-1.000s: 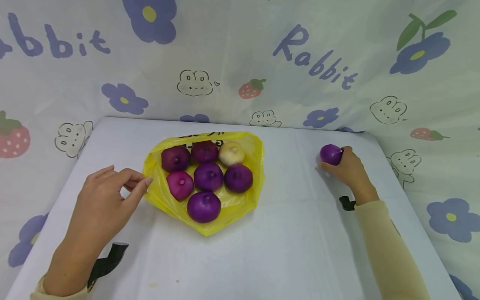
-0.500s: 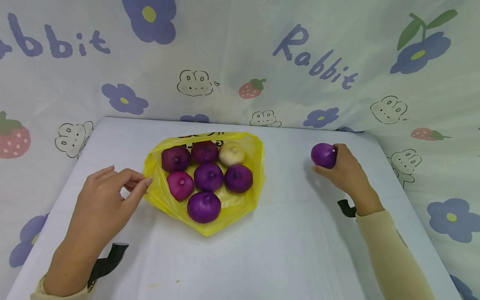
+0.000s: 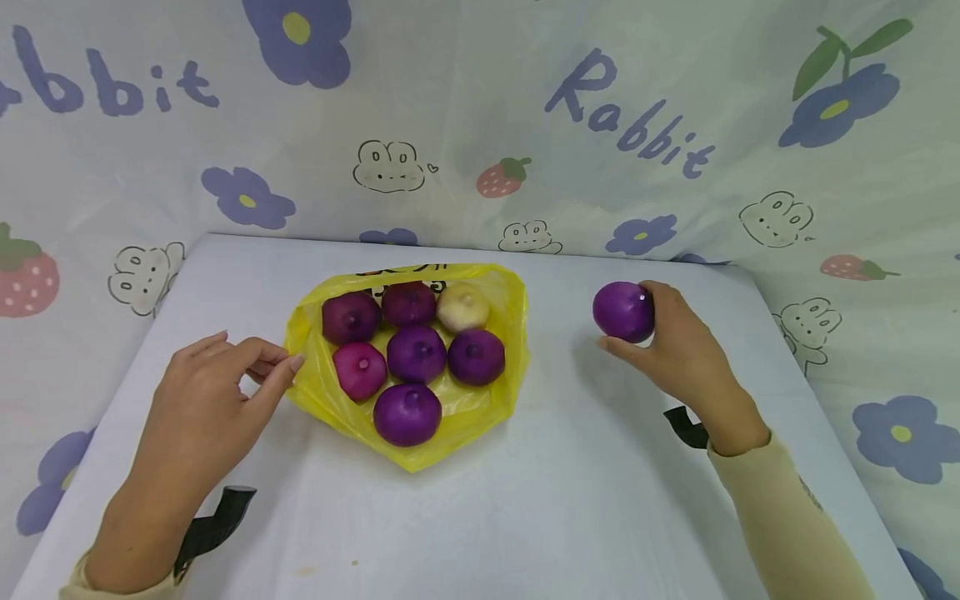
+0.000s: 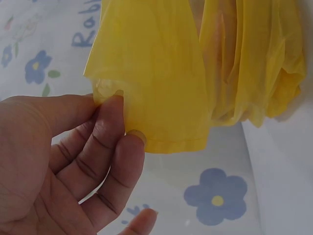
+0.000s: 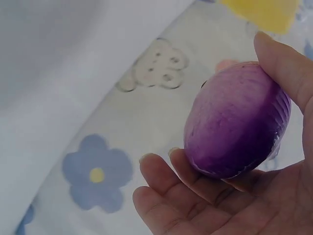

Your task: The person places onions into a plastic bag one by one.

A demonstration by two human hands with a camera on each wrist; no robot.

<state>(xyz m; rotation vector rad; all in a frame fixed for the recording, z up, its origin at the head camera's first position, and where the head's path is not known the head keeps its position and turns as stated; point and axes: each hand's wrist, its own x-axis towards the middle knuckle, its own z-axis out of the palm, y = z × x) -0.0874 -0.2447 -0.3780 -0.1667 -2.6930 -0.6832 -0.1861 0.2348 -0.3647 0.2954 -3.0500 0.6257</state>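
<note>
My left hand (image 3: 210,400) pinches the left edge of a yellow plastic bag (image 3: 516,325), whose mouth gapes upward. Inside lie several purple onions (image 3: 417,354) and one cream-white onion (image 3: 463,308). In the left wrist view, thumb and fingers grip a corner of the thin yellow plastic (image 4: 161,98). Off to the right of the bag, my right hand (image 3: 686,358) holds another purple onion (image 3: 624,312) above the table, its shadow falling below. The right wrist view has this onion (image 5: 234,122) between the thumb and the curled fingers.
The white table (image 3: 465,533) stands before a cloth backdrop (image 3: 450,100) printed with flowers, rabbits and strawberries. White tabletop lies between the bag and the right hand. Black straps (image 3: 217,525) show at the wrists.
My right hand has lifted the purple onion and carried it left toward the bag. The left hand and the bag have stayed in place.
</note>
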